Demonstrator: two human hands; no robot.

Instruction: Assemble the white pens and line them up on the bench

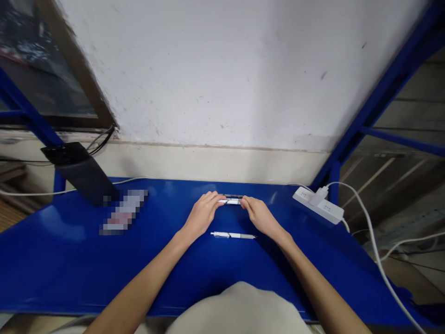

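White pen (232, 202) pinched at its ends by left hand (204, 211) and right hand (259, 214), near the bench's (69, 264) far edge. Probably light, stiff, slickish; ends seem grabbable.

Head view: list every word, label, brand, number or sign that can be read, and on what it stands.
None can be read.
Slim white-and-grey plastic pen on the glossy blue table: any print too small.
White pen held beyond it: partly hidden, too small.
Long white plastic power strip: any lettering too small.
Pixelated item beside tall black box: unreadable.
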